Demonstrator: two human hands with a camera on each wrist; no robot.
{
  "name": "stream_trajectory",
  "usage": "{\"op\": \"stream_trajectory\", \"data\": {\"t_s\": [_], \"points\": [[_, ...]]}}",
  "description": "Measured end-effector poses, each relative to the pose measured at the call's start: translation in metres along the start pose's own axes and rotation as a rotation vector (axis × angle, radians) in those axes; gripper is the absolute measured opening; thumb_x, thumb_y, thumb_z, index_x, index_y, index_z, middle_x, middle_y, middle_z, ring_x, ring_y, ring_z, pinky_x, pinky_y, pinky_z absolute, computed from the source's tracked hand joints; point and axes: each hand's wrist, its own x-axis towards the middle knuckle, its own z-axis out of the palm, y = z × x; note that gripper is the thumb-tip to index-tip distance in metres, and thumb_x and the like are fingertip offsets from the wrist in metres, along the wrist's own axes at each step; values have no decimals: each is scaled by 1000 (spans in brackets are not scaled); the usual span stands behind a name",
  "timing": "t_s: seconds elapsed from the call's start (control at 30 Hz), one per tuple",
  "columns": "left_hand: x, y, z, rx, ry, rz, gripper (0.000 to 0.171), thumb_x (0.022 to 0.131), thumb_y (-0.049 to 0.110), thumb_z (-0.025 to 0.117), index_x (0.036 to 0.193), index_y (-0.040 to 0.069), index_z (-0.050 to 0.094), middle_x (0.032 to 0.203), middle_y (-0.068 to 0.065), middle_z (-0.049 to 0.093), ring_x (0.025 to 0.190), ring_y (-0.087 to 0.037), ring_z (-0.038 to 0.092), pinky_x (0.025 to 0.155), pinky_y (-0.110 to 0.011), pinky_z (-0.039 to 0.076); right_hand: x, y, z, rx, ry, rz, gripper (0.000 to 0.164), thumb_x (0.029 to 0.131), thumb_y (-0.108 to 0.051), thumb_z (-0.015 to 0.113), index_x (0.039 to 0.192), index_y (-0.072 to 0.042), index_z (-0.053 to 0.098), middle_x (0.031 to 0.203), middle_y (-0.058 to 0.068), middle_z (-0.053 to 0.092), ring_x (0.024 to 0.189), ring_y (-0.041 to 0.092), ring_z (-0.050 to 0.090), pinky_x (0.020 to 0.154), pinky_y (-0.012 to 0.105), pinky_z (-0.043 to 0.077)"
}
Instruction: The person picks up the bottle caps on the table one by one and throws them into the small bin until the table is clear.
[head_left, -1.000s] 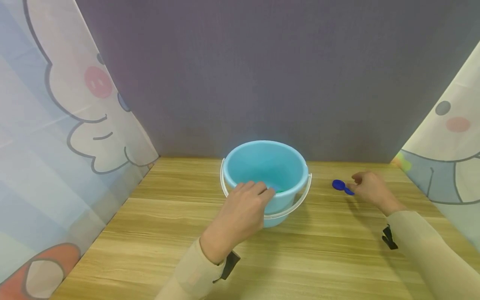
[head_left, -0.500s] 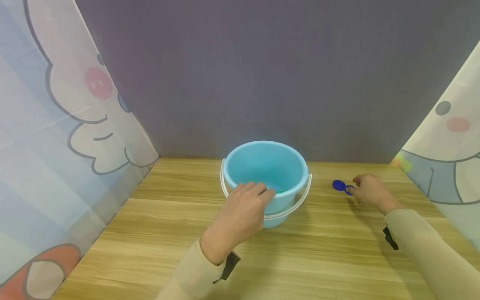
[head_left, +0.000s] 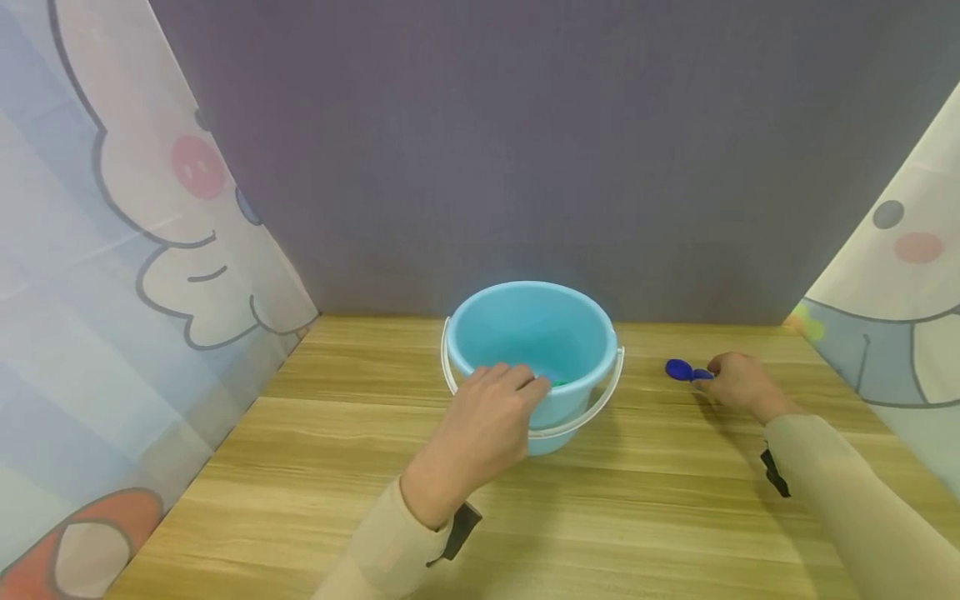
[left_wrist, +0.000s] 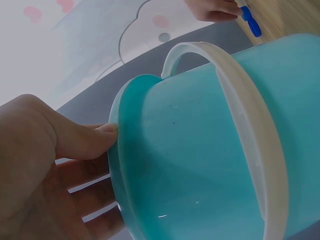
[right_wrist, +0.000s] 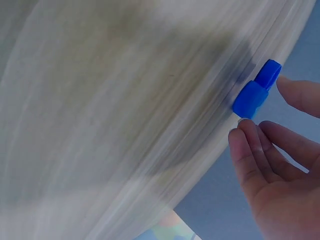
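A light blue bucket [head_left: 547, 408] stands on the wooden table with its white handle [head_left: 577, 425] hanging down at the front. My left hand [head_left: 480, 433] grips the near rim; in the left wrist view the thumb [left_wrist: 95, 140] presses the outside and the fingers lie inside. Further right, my right hand [head_left: 746, 387] is at a small dark-blue plastic piece [head_left: 678, 369] with a large round end and a smaller end. In the right wrist view the fingertips [right_wrist: 240, 137] meet or nearly meet that piece, and the thumb stands apart from the fingers.
A bit of something green [head_left: 557, 384] shows inside the bucket, mostly hidden by the rim. Behind the table [head_left: 337, 467] rises a dark grey panel [head_left: 525, 150]. Cartoon-printed curtains [head_left: 187, 275] hang at both sides.
The smaller end of the blue piece looks turned: flatter and ring-like half a second ago, narrower now. My right hand has shifted slightly down and left; the left hand and bucket stay put.
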Motion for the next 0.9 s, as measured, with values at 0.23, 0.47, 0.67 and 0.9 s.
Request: {"op": "stream_trajectory", "data": {"t_s": [0.23,0.47,0.67,0.9], "points": [[0,0,1,8,-1,-1,35,67,-12,65,94,10,67,81,0,60,67,-18,53,60,-29,40,3,3,3,7,-15,4,47,90,-24,71,102,21,64,86,24,69,83,43,64,75,55,52],[0,0,1,6,-8,-5,36,68,-11,66,97,9,68,84,0,62,69,-19,54,61,-29,41,2,1,2,34,-64,42,40,92,-20,69,98,19,64,74,9,64,71,26,55,65,39,47],[0,0,1,8,-8,-5,35,68,-11,66,95,10,67,81,0,60,68,-18,53,60,-29,40,4,-1,3,47,-69,61,33,94,-20,66,91,13,64,72,7,61,66,23,54,60,37,45],[1,0,1,4,-10,-8,34,67,-11,67,94,10,67,82,0,61,68,-18,53,61,-29,40,6,-2,7,39,-66,75,32,95,-23,66,70,-6,55,64,2,49,57,16,45,54,31,39]]}}
